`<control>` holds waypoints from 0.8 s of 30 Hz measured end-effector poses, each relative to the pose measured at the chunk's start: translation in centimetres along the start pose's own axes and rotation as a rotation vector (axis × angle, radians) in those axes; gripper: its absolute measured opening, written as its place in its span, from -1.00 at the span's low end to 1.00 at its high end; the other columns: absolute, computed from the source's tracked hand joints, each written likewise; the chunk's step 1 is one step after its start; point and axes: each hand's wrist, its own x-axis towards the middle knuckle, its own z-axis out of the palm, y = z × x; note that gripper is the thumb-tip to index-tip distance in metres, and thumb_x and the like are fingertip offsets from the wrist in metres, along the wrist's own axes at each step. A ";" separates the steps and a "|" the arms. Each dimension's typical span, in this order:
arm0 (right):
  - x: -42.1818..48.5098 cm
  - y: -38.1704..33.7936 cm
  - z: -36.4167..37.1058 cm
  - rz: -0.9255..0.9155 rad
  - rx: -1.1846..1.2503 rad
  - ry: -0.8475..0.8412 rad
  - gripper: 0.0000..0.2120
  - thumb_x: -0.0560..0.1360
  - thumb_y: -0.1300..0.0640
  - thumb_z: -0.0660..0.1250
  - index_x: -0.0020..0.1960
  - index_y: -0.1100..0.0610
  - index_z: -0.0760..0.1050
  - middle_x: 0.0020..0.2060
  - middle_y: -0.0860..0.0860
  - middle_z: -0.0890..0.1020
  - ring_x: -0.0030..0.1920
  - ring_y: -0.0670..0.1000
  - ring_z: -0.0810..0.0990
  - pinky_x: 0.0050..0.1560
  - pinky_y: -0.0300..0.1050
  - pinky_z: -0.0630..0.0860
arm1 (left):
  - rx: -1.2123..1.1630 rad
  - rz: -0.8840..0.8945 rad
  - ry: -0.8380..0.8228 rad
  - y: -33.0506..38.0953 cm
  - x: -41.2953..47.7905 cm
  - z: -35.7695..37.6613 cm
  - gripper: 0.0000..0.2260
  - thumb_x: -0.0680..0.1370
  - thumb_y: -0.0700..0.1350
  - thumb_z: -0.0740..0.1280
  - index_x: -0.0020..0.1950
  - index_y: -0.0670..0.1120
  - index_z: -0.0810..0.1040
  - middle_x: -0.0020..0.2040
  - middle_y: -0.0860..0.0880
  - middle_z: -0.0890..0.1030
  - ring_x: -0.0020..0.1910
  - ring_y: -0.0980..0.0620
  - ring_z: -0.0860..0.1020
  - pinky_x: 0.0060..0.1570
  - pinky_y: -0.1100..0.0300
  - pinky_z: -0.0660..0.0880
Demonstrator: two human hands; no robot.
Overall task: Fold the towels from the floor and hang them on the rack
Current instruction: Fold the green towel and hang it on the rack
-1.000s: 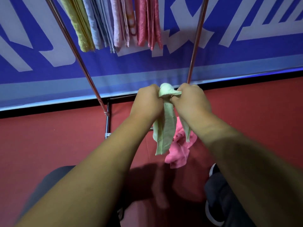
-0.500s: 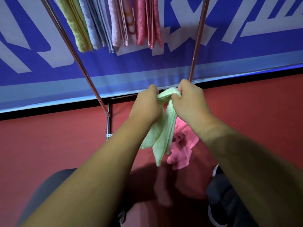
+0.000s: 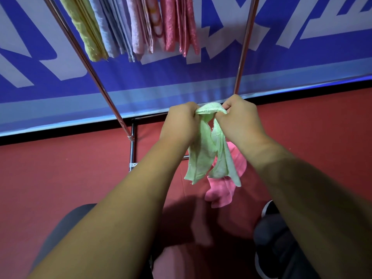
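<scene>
A light green towel (image 3: 209,156) hangs in front of me, bunched at its top edge. My left hand (image 3: 181,121) and my right hand (image 3: 239,117) both grip that top edge, close together, and the towel's loose ends dangle below them. A pink towel (image 3: 223,190) lies crumpled on the red floor right under the green one. The metal rack (image 3: 104,91) rises at the back, and several folded towels (image 3: 141,27) in yellow, blue and pink hang from its upper part.
A blue and white banner (image 3: 281,63) covers the wall behind the rack. The rack's base bar (image 3: 131,150) stands on the red floor (image 3: 60,174). My knees and a dark shoe (image 3: 267,238) are at the bottom.
The green towel has spread a little between my hands, and its hanging ends have parted into two flaps. Both hands stay at about the same height.
</scene>
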 end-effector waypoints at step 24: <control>-8.2 -8.1 -13.9 -0.251 -0.251 -0.059 -0.81 0.56 0.13 0.30 -0.06 0.14 0.68 -0.16 0.13 0.70 -0.03 0.25 0.65 -0.02 0.12 0.63 | 0.199 0.153 -0.098 9.0 -7.9 -11.4 -0.76 0.60 0.11 0.43 -0.06 -0.04 0.59 -0.15 -0.06 0.63 -0.07 -0.14 0.60 -0.23 0.05 0.44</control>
